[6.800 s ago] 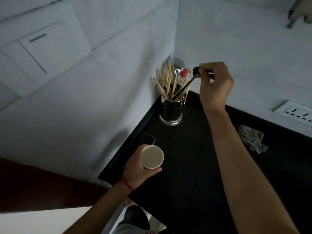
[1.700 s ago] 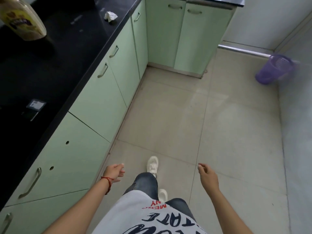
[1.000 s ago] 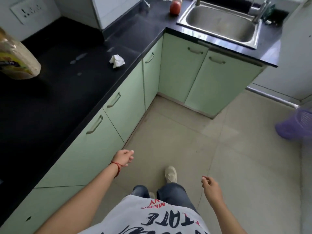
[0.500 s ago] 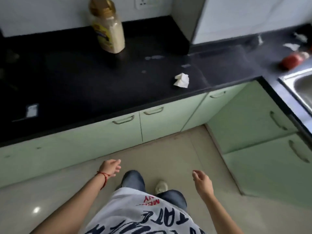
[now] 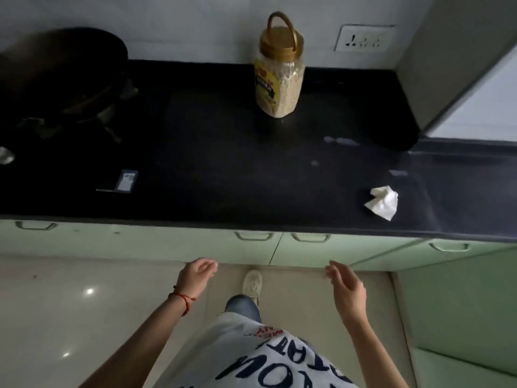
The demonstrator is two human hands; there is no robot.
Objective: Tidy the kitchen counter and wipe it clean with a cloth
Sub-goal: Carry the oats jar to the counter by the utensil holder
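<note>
Hands hang empty and loosely open, left (image 5: 195, 277) and right (image 5: 345, 287), because we face the counter (image 5: 223, 163) unstarted; tissue (image 5: 382, 202) lies right of the jar (image 5: 279, 77), near the front edge.

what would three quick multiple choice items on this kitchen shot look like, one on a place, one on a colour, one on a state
1. Where is the crumpled tissue?
A. on the floor
B. on the counter, near its front edge, right of the jar
C. against the wall

2. What colour is the jar's lid?
A. gold
B. red
C. blue

3. What are the hands doing?
A. wiping
B. both empty
C. lifting the jar

Answers:
1 B, it lies on the black top by the edge.
2 A, lid and handle are gold.
3 B, the left hand and right hand hang open over the floor.
</note>
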